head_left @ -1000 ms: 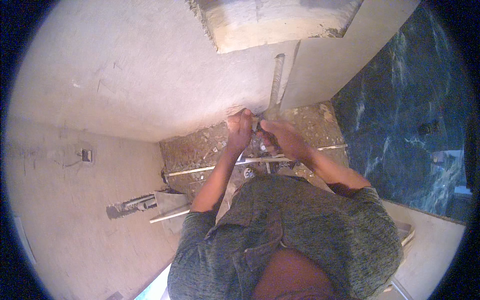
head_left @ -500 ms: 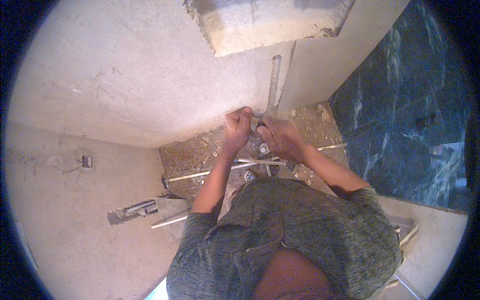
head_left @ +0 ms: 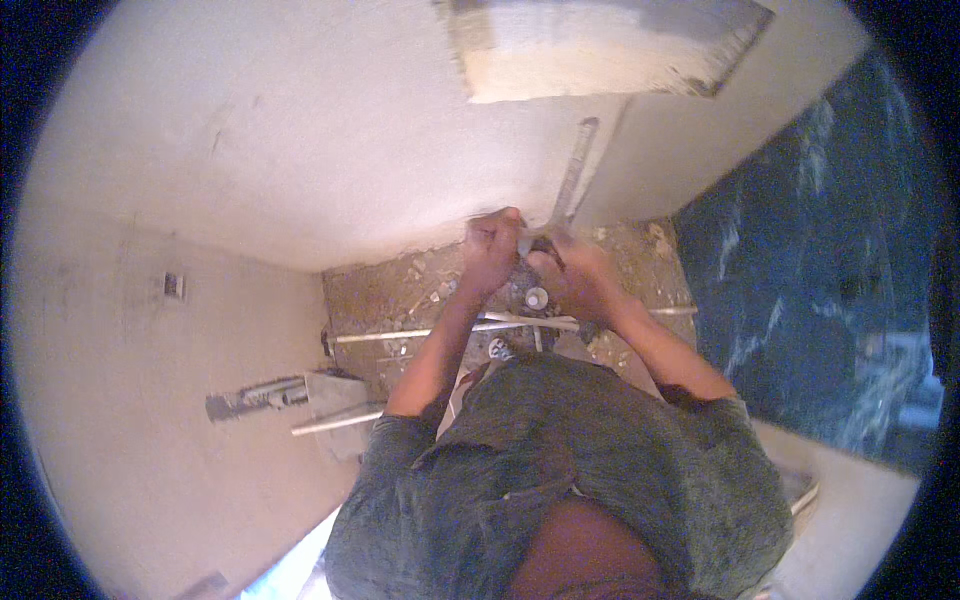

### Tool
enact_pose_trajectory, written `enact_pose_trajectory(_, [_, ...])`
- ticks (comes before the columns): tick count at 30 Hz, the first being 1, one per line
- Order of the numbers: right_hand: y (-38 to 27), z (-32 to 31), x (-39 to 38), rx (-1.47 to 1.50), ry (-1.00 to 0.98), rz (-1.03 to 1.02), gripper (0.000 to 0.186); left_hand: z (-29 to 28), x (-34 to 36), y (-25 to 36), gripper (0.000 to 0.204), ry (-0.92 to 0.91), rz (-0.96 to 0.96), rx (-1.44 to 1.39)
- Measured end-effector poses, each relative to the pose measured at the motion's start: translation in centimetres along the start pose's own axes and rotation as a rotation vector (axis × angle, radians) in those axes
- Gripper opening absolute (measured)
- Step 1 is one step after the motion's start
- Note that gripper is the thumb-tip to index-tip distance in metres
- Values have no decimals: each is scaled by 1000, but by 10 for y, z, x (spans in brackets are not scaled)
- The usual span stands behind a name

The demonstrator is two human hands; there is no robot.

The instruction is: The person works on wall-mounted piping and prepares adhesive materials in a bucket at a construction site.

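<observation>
Both my hands are in front of me, close to the wall's foot, a little apart from each other. My left hand (head_left: pixel 490 250) is closed in a fist with the thumb on top; whatever it may hold is hidden. My right hand (head_left: pixel 585 278) is closed around a small dark piece (head_left: pixel 544 246) too blurred to name. Just beyond the right hand, a grey ridged strip, which looks like a conduit in a wall groove (head_left: pixel 574 172), runs up the wall. Below the hands shows a round white pipe end (head_left: pixel 536 298).
Thin pale pipes (head_left: pixel 385 336) cross the rubble-strewn floor (head_left: pixel 375 297). On the left wall are a small square box (head_left: pixel 174 286) and a cut slot with pipes (head_left: pixel 258 397). A large recess (head_left: pixel 600 50) opens in the front wall. Dark veined panelling (head_left: pixel 800 260) stands on the right.
The view has shifted and blurred slightly, so the wall recess and groove sit farther right. Both hands stay closed and near each other at the wall's foot.
</observation>
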State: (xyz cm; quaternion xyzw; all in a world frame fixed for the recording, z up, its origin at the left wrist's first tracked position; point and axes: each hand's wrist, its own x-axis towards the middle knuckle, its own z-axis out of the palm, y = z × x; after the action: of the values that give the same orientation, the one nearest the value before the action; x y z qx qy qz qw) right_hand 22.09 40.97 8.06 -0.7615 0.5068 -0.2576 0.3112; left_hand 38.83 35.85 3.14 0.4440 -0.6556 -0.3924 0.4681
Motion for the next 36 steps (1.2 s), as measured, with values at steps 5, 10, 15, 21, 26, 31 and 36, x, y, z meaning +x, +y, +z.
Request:
enact_pose_trajectory(5, [-11, 7, 7, -84, 14, -21, 25, -13, -11, 21, 43, 60, -162, -158])
enact_pose_trajectory(10, [-3, 29, 22, -102, 35, -364, 28, -28, -14, 26, 44, 235, -44, -142])
enact_pose_trajectory(15, [-1, 18, 55, 969, -639, 246, 34, -53, -16, 19, 44, 299, -31, -167])
enact_pose_trajectory(21, [19, 54, 65, 362, -508, -189, 52, -57, -18, 28, 41, 367, -73, -290])
enact_pose_trajectory(26, [11, 115, 70, 184, 38, -226, 50, -60, -1, 43, 39, 199, -38, -209])
enact_pose_trajectory(31, [43, 125, 85, 245, 107, -147, 46, -51, 16, 55, 34, -152, 77, -67])
enact_pose_trajectory(36, [56, 128, 83, 256, 148, -83, 42, -27, 15, 51, 28, -84, 78, 71])
